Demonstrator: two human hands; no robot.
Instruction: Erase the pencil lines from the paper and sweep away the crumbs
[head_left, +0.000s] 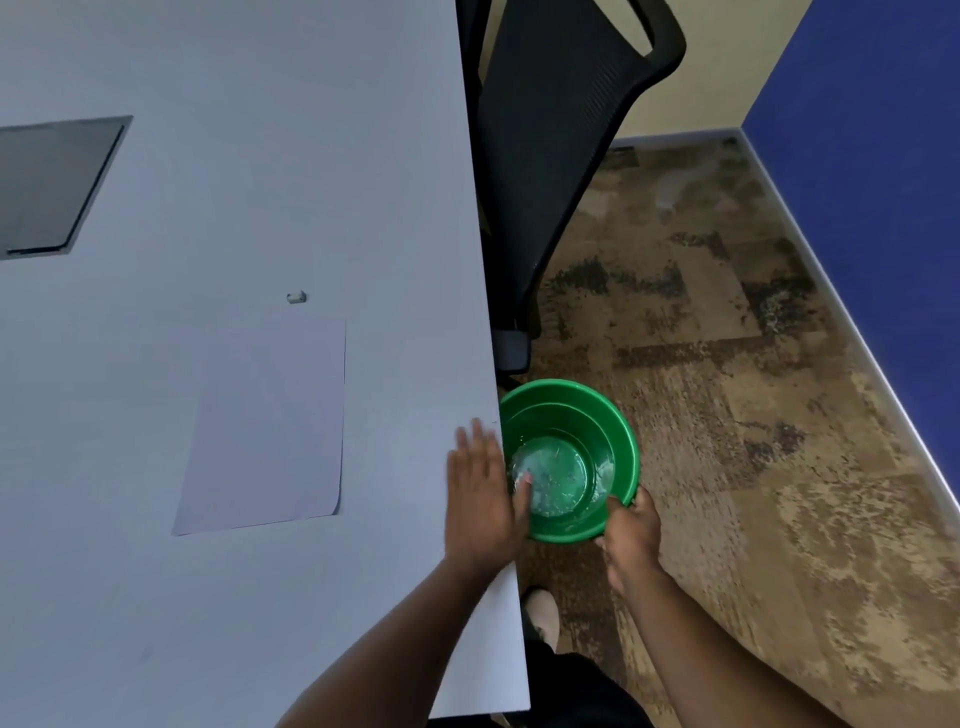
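Left hand: our left hand (480, 496) lies flat at the right edge of the table (208, 597), palm down, fingers straight and loosely spread. The fingertips point away from us, and one finger reaches past the edge, over the mouth of the bucket.

Right hand: our right hand (631, 540) grips the near rim of the green bucket (618, 431). The thumb hooks over the rim to the inside and the other fingers curl under the outer wall, so they are mostly hidden from us.

Bucket: it is held off the floor, just beside the table edge and touching or nearly touching it, right next to our left fingers. Pale specks lie on its bottom; we cannot tell what they are.

Paper: the white sheet of paper (270, 426) lies flat on the table to the left of our left fingers, apart from them. We see no pencil lines on it from here.

Eraser: a small eraser (296, 297) sits on the table beyond the far edge of the paper, well apart from both hands.

Crumbs: too small for us to make out on the table near our fingers.

Table panel: a dark panel (52, 187) is set into the top, far to the left of our fingers.

Chair: a black office chair (550, 156) stands beyond the bucket, against the table edge.

Floor: mottled brown carpet (727, 364) lies under the bucket and our right hand.
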